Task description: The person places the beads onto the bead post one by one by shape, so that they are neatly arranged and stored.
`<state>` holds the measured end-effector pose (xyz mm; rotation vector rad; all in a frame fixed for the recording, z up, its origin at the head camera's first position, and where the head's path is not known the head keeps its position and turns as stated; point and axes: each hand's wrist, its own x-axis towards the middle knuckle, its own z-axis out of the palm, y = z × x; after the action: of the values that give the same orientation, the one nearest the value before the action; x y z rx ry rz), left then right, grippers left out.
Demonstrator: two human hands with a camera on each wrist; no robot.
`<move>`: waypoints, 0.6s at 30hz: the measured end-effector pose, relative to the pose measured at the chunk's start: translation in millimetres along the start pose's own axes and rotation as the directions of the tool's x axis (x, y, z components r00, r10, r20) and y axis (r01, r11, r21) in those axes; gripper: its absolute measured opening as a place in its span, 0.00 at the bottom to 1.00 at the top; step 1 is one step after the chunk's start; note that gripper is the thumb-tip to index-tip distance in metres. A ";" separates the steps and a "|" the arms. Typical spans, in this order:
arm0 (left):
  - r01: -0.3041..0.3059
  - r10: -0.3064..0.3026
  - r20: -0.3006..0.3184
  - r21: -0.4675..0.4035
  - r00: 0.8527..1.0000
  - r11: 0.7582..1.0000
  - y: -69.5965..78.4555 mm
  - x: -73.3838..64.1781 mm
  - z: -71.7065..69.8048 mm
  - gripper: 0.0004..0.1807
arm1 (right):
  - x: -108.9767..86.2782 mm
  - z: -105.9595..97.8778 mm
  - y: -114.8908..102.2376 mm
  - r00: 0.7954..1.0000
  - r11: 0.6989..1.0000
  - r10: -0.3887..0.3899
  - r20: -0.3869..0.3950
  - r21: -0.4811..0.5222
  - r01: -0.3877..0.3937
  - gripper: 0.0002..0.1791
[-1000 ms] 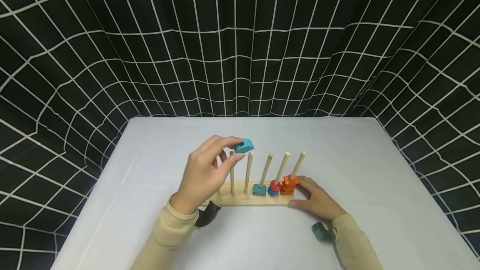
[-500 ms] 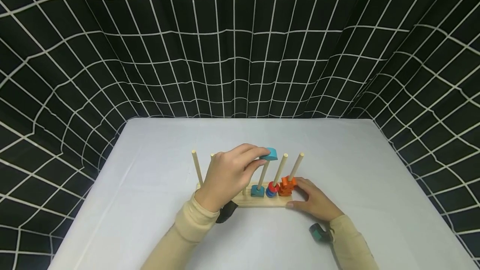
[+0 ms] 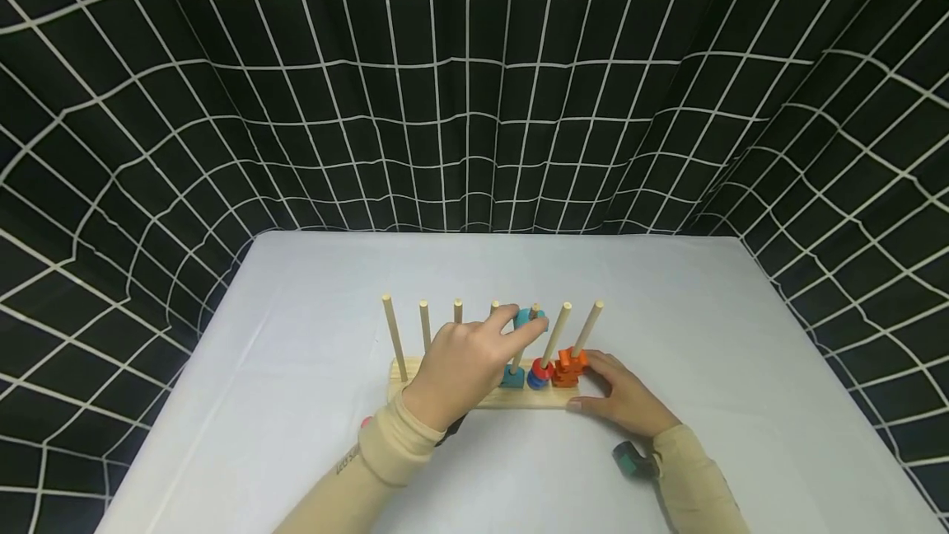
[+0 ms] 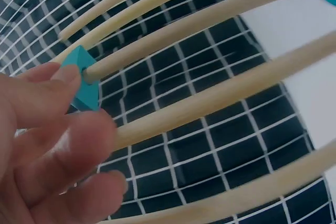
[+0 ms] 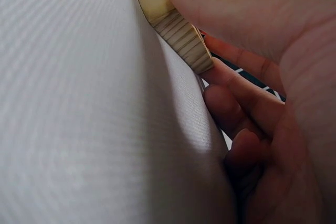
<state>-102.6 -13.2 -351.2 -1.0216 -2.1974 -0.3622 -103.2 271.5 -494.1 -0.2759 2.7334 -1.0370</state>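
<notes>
My left hand (image 3: 467, 361) pinches a turquoise block (image 3: 525, 318) between thumb and fingers at the top of a wooden peg (image 3: 519, 357). The peg's tip shows at the block's hole. In the left wrist view the same block (image 4: 79, 61) sits right at the peg's end. Another turquoise block (image 3: 511, 379) lies at the foot of that peg. The pegs stand in a wooden base (image 3: 526, 403). My right hand (image 3: 626, 398) grips the base's right end, thumb at the front edge and fingers behind. The right wrist view shows the wooden end (image 5: 184, 40) between thumb and fingers.
To the right, one peg bears a red ring (image 3: 542, 368) over blue, and the last bears stacked orange pieces (image 3: 567, 376). Bare pegs (image 3: 393, 336) stand to the left. A small pink thing (image 3: 366, 421) peeks out by the left sleeve on the white table (image 3: 296, 336).
My left hand has carried the turquoise block to the right and lowered it onto the top of the peg. My right hand keeps its place at the base.
</notes>
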 end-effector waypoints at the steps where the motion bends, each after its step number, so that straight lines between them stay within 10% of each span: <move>1: -0.014 0.014 0.018 0.018 1.000 1.000 0.3 -2.0 2.2 0.27 | 0.0 -0.1 0.0 1.000 1.000 -0.001 0.000 0.001 0.001 0.46; 18: -0.037 0.020 0.231 0.067 0.973 0.997 3.8 -45.2 52.5 0.12 | -0.7 0.6 1.2 0.999 0.999 -0.048 -0.026 0.009 0.048 0.45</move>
<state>-103.2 -10.1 -420.5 -1.1014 -2.3793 -0.1566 -102.5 272.2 -495.3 -0.3305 2.7566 -1.0731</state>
